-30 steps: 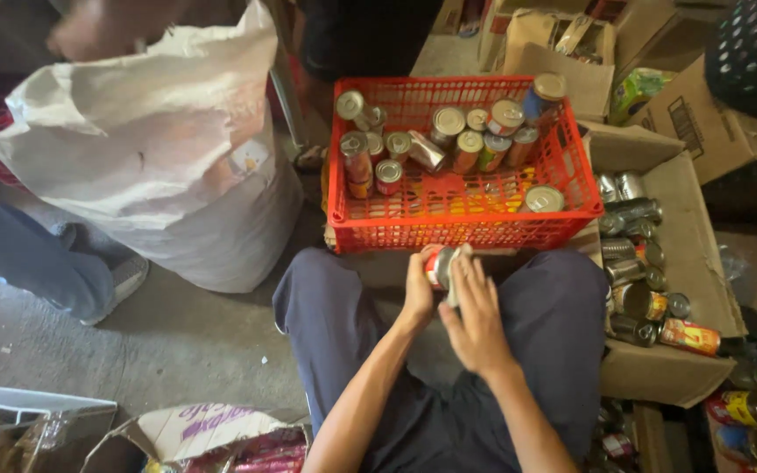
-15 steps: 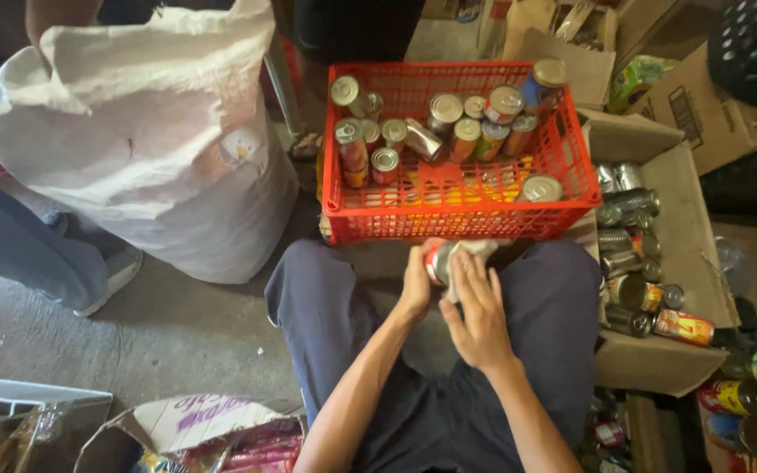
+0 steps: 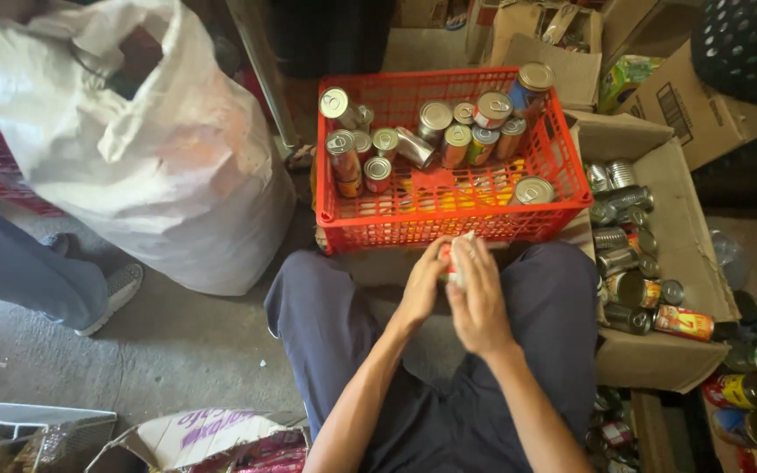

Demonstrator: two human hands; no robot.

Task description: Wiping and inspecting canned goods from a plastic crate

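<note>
Round metal can (image 3: 450, 261) raised nearer mesh crate (image 3: 449, 223); left hand (image 3: 424, 282), right hand (image 3: 481, 298) clamped round it

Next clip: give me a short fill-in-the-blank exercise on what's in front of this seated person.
1. Both hands hold one small ____ between the knees.
2. The tins ahead stand in a ____ plastic crate.
3. The big sack left of the crate is ____ in colour.
4. More tins lie in a ____ box on the right.

Missing words: tin; red; white; cardboard

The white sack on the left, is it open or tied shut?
Open: the sack has its mouth gaping, dark inside showing.
</note>
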